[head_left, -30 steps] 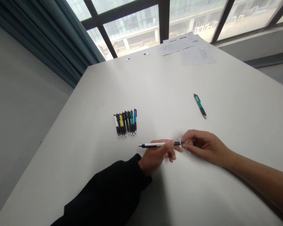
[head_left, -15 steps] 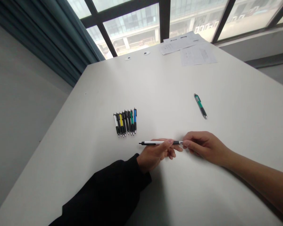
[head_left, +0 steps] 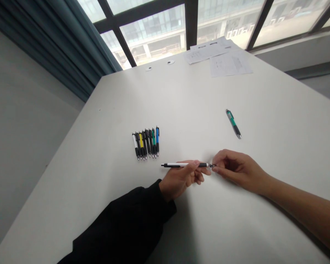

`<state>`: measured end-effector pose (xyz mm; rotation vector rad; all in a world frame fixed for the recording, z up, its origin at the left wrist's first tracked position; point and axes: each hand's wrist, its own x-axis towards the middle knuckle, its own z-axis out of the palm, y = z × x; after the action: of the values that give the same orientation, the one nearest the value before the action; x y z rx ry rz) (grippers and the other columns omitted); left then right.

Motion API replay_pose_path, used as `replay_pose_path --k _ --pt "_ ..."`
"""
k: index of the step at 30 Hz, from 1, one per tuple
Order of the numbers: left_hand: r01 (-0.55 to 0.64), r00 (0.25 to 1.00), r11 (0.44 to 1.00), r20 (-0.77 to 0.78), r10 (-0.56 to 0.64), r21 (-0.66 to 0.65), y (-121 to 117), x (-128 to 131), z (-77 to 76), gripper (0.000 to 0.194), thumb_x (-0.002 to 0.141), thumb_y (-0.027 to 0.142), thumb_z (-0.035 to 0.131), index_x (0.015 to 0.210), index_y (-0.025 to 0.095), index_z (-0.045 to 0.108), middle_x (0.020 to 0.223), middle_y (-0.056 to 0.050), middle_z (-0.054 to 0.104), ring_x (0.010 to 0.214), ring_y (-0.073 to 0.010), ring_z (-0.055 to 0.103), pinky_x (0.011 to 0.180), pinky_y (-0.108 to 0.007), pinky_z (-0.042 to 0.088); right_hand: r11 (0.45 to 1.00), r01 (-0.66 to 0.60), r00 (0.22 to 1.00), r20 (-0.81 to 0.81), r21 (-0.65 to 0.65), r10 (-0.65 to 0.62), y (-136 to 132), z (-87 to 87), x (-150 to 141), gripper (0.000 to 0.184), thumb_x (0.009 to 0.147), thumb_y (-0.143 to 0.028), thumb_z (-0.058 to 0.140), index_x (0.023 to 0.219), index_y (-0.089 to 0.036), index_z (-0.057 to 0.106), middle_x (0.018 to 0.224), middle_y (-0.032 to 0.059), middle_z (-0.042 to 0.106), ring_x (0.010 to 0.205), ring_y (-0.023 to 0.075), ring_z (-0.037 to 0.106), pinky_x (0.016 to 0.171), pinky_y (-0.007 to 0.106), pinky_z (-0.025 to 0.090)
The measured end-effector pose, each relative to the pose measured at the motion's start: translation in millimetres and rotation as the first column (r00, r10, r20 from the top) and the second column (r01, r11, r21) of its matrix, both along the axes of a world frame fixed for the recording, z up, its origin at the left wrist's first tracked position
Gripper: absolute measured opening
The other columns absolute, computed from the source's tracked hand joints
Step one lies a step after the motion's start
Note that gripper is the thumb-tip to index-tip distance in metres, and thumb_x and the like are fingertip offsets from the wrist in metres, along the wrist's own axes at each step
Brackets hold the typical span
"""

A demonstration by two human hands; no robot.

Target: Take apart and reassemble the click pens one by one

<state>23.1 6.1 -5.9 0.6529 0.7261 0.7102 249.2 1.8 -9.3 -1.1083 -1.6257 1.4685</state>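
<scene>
My left hand (head_left: 183, 178) is closed around a ballpoint pen (head_left: 177, 165) with a white barrel and a dark grip. The pen lies nearly level across the fingers, its clicker end pointing left. At its right end, the thumb and forefinger of my right hand (head_left: 232, 165) pinch the silver metal tip (head_left: 212, 165). A short pale section shows between the dark grip and this tip; whether the two parts touch is too small to tell. Beyond my left hand, several pens (head_left: 146, 143) lie side by side in a row, white, black, yellow, green and blue.
A green pen (head_left: 233, 124) lies alone on the white table (head_left: 181, 99), beyond my right hand. Printed papers (head_left: 218, 58) rest at the far edge near the window. Two cable holes (head_left: 171, 62) are also there. A blue curtain (head_left: 71, 47) hangs at the left.
The white pen has shifted slightly left and up in my left hand. A pale section now shows beside the metal tip, which my right fingers still pinch. The other pens have stayed put.
</scene>
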Motion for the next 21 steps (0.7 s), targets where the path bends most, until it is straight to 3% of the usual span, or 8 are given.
replay_pose_path --k 8,18,21 --pt "-0.021 0.999 0.998 0.047 0.024 -0.056 1.2 -0.6 -0.6 0.042 0.077 0.048 0.082 0.086 0.009 0.07 0.076 -0.007 0.069 0.059 -0.0117 0.059 0.056 -0.024 0.042 0.999 -0.043 0.999 0.025 -0.011 0.043 -0.5 1.2 1.5 0.023 0.096 -0.043 0.066 0.094 -0.02 0.061 0.068 -0.0035 0.048 0.06 0.0119 0.039 0.054 0.027 0.031" --pt "0.004 0.995 0.997 0.095 0.004 -0.077 3.8 -3.2 0.0 0.039 0.079 0.044 0.079 0.095 0.009 0.072 0.089 -0.014 0.076 0.066 -0.0148 0.064 0.059 -0.025 0.045 0.998 -0.069 0.997 0.041 -0.015 0.07 -0.2 0.7 1.1 0.022 0.096 -0.041 0.066 0.092 -0.02 0.061 0.066 -0.0042 0.047 0.059 0.0118 0.038 0.052 0.027 0.031" --pt "-0.011 0.995 0.995 0.095 0.02 -0.099 4.3 -3.4 0.0 0.037 0.078 0.042 0.078 0.093 0.008 0.073 0.087 -0.013 0.075 0.065 -0.0149 0.064 0.059 -0.025 0.045 0.997 -0.079 0.996 0.036 0.021 0.078 0.5 3.1 1.9 0.02 0.096 -0.038 0.065 0.088 -0.021 0.059 0.074 0.0001 0.057 0.063 0.0133 0.046 0.055 0.027 0.036"
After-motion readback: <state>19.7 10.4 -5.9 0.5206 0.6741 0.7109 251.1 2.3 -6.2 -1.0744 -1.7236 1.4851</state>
